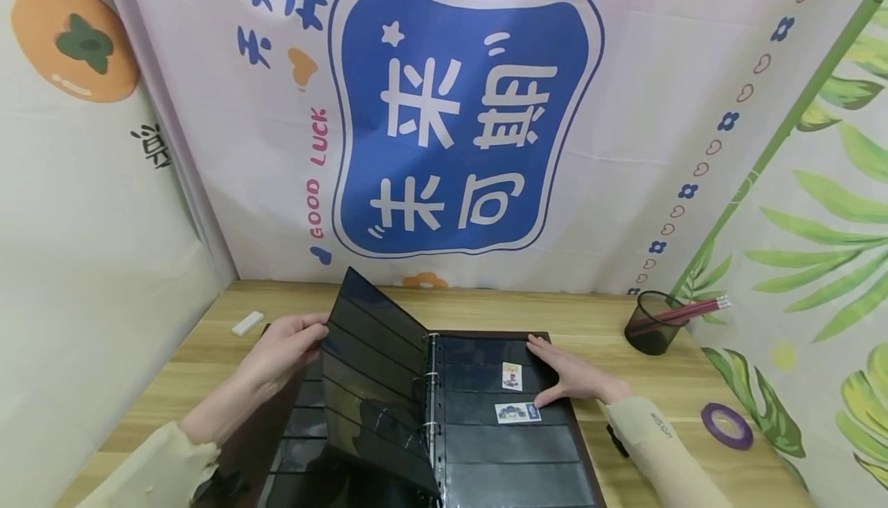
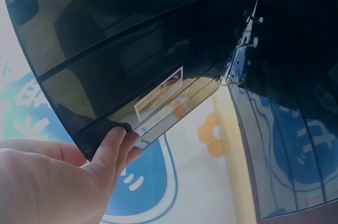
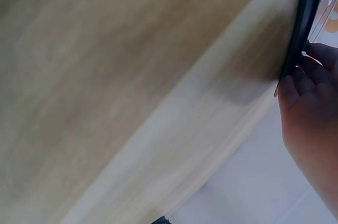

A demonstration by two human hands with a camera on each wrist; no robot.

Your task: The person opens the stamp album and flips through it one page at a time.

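Observation:
A stamp album (image 1: 513,458) with black pocket pages and metal rings (image 1: 432,402) lies spread on the table. My left hand (image 1: 286,350) pinches the outer edge of a black page (image 1: 375,373), which stands raised and tilted over the left side. In the left wrist view, a stamp (image 2: 158,94) shows in a strip pocket near the fingertips. On the right page are a small upright stamp (image 1: 512,376) and a wider bluish stamp (image 1: 518,413). My right hand (image 1: 574,373) rests spread at that page's upper right edge, the thumb by the wider stamp.
A white eraser-like block (image 1: 247,323) lies at the back left of the wooden table (image 1: 479,307). At the right stand a black mesh cup (image 1: 648,331) with pencils (image 1: 697,308) and, nearer, a purple tape roll (image 1: 745,439). Printed cloth (image 1: 638,146) hangs behind.

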